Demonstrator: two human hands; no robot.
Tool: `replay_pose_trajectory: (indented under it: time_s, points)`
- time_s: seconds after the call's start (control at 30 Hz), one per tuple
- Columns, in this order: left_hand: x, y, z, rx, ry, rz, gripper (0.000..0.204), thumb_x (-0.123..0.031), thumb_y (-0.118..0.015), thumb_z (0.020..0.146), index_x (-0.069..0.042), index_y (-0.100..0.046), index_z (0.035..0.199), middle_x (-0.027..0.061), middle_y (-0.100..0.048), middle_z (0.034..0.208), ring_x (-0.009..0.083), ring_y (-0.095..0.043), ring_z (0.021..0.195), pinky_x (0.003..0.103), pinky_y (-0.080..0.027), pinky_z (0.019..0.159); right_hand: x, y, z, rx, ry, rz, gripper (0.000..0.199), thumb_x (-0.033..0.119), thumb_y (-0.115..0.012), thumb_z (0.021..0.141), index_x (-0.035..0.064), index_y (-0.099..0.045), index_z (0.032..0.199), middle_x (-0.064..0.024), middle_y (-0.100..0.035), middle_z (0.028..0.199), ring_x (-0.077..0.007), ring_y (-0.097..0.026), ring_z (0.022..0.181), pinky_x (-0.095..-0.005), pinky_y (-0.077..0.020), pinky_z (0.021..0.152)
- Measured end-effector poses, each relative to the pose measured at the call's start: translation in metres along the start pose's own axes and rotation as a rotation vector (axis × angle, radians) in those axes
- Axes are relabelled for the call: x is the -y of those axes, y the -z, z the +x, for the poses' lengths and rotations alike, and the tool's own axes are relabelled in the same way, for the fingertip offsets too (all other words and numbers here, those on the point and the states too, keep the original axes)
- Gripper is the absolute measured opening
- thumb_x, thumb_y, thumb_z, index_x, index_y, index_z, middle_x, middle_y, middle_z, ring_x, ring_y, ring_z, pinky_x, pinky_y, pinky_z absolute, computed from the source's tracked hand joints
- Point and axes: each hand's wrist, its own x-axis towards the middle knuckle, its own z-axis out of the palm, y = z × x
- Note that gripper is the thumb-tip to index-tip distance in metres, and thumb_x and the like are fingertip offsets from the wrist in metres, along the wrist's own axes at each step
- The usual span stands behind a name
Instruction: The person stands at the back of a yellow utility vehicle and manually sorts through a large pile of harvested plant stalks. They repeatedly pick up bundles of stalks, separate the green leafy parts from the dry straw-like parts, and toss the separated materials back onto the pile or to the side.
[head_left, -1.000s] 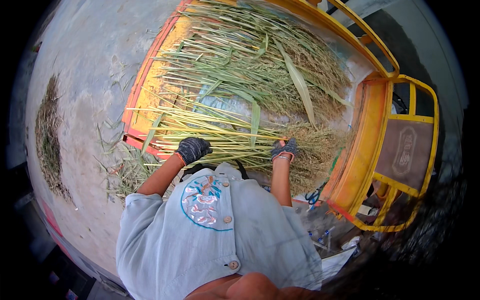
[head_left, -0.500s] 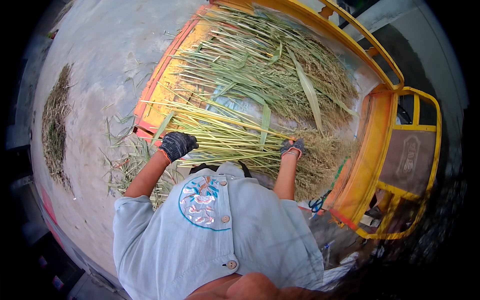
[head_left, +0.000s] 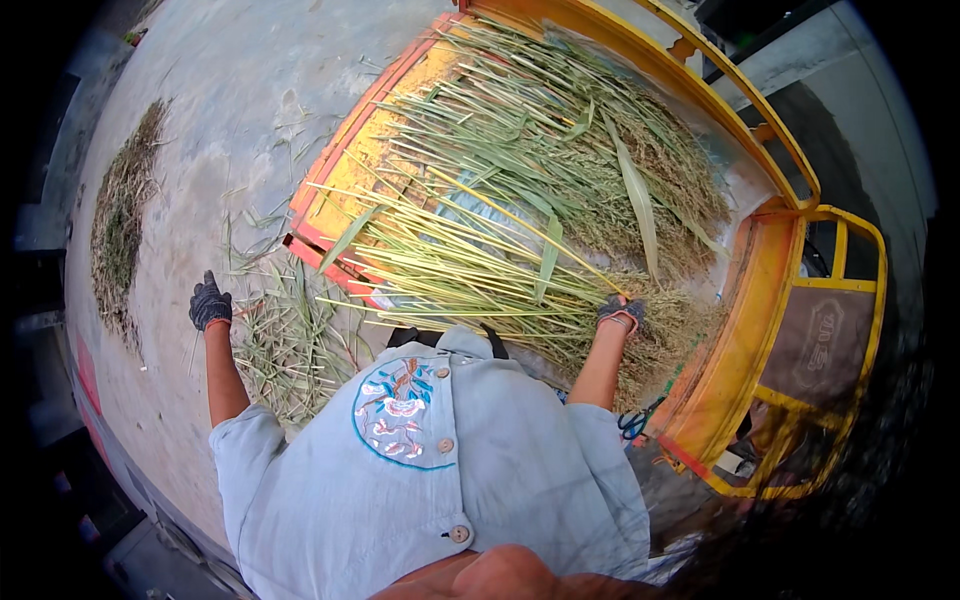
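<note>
At the far left of our view, on the ground, lies a dark heap (head_left: 125,235) of dried plants, well apart from the rest. Next comes our left hand (head_left: 211,303) in a grey glove, held out over the ground; its fingers stand apart, one stretched away, and we see nothing in them. Beside it is the litter (head_left: 290,340) of leaves and cut pieces; we judge this side suitable for dropping loose leaves.

Further right is the truck bed (head_left: 418,78), and on it lie the pale stalks (head_left: 440,275), bare ends to the left, with the greener pile (head_left: 590,150) beyond them. To work well, we should keep all ends on one side and not let both groups mix. One leaf (head_left: 550,260) rests across the stalks; it could catch, so better we lift it alone.

The long stalk (head_left: 510,217) slants down to our right hand (head_left: 620,315), whose fingers are clamped on it, just beside the seed heads (head_left: 675,325). We cannot tell if its free end touches the pile. Such a thin stalk may bend, we think, so the grip should be firm but not crushing, and the wrist should turn slowly. At the right, the yellow panel (head_left: 755,320) could rub the seeds off.
</note>
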Motion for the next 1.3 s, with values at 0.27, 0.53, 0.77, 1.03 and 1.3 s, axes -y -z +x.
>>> replay_pose_trajectory:
  time_s: [0.27,0.53,0.77,1.03,1.3]
  points:
    - [-0.133,-0.068,-0.065,-0.243,-0.264,-0.499,0.045,-0.031,-0.066,0.069,-0.004,-0.057,0.105,0.0192,-0.051,0.115,0.0340,-0.046,0.110,0.041,-0.037,0.091,-0.098,0.002,-0.045,0.136,-0.204,0.124,0.019,0.019,-0.050,0.086,0.0051,-0.042,0.077,-0.0065,-0.044,0.064,-0.0157,-0.042,0.047,-0.0248,-0.0419,0.041]
    - [-0.364,0.022,-0.122,-0.105,-1.274,-0.638,0.027,-0.022,-0.063,0.070,-0.009,-0.060,0.093,0.0134,-0.053,0.111,0.0311,-0.050,0.100,0.042,-0.041,0.085,-0.083,0.015,-0.079,0.133,-0.382,-0.155,0.031,0.029,-0.056,0.084,0.0018,-0.044,0.090,-0.0060,-0.044,0.064,-0.0198,-0.046,0.054,-0.0341,-0.0444,0.050]
    - [-0.514,-0.034,-0.085,0.004,-1.019,-0.668,0.017,-0.017,-0.054,0.071,-0.011,-0.063,0.083,0.0108,-0.058,0.095,0.0307,-0.055,0.089,0.042,-0.045,0.076,-0.072,0.066,-0.091,0.127,-0.378,-0.764,0.028,0.031,-0.045,0.086,0.0048,-0.046,0.096,-0.0148,-0.058,0.084,-0.0260,-0.056,0.064,-0.0425,-0.0471,0.061]
    - [-0.613,-0.034,-0.060,-0.024,-1.192,-0.226,0.037,-0.018,-0.039,0.083,-0.014,-0.047,0.119,0.0115,-0.045,0.124,0.0302,-0.041,0.116,0.049,-0.030,0.094,-0.052,0.069,-0.142,0.014,-0.186,-0.981,0.025,0.024,-0.047,0.083,0.0034,-0.050,0.097,-0.0117,-0.060,0.078,-0.0220,-0.056,0.054,-0.0398,-0.0464,0.043]
    - [-0.653,0.007,-0.007,0.124,-1.437,-0.156,0.021,-0.017,-0.048,0.073,-0.009,-0.065,0.083,0.0154,-0.063,0.083,0.0324,-0.061,0.080,0.043,-0.049,0.067,-0.066,0.089,-0.091,0.178,-0.021,-1.252,0.025,0.025,-0.053,0.080,0.0030,-0.056,0.091,-0.0063,-0.061,0.070,-0.0143,-0.057,0.051,-0.0299,-0.0466,0.046]
